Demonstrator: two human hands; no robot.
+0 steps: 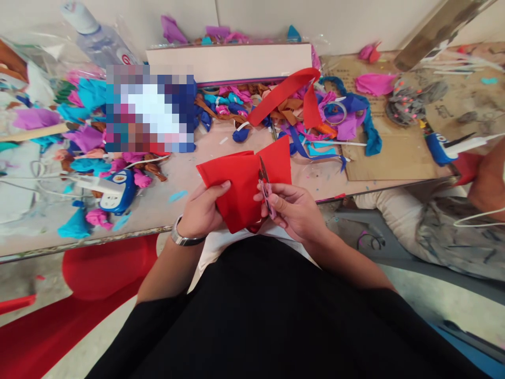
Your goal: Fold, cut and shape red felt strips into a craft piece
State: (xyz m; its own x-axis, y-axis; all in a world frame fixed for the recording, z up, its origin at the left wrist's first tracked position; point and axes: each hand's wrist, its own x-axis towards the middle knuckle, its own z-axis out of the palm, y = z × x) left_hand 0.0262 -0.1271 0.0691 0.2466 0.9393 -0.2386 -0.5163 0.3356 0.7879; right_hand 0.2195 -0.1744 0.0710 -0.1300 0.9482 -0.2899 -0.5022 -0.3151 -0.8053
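Folded red paper [242,184], held above the table edge [90,243], is pinched by the left hand [203,210]; scissors [265,185] are gripped closed-fisted in the right hand [294,210]. The sheet is judged light and limp (easily torn), best held near the fold.

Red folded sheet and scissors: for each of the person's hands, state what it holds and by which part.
The left hand pinches the red folded sheet at its lower left edge. The right hand grips the scissors by the pink handles, blades in the sheet.
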